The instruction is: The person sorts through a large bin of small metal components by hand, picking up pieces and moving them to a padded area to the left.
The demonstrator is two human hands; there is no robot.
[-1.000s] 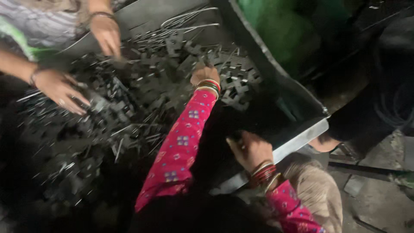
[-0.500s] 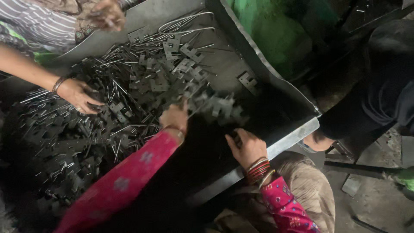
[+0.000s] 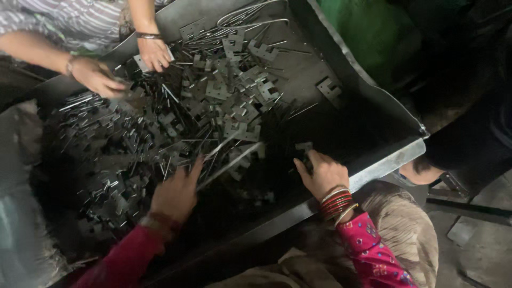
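Observation:
A big grey metal tray (image 3: 384, 162) holds a heap of flat stamped metal pieces (image 3: 234, 101) mixed with thin metal rods (image 3: 229, 154). My left hand (image 3: 176, 193), in a pink sleeve, lies on the near part of the heap with its fingers spread, touching the rods and holding nothing. My right hand (image 3: 322, 173), with red bangles on the wrist, is at the tray's near right side. Its bent fingertips are at a small dark metal piece (image 3: 304, 145); the grip itself is not visible.
Another person's two hands (image 3: 153, 52) (image 3: 96, 77) work in the far left of the heap. A lone bracket (image 3: 328, 88) lies on the tray's bare right side. Green material (image 3: 373, 32) sits beyond the tray's right wall, with rough floor (image 3: 480, 240) at lower right.
My left hand has drawn back from the far right of the heap to its near middle. My right hand stays by the near edge. The other person's hands have shifted along the far left.

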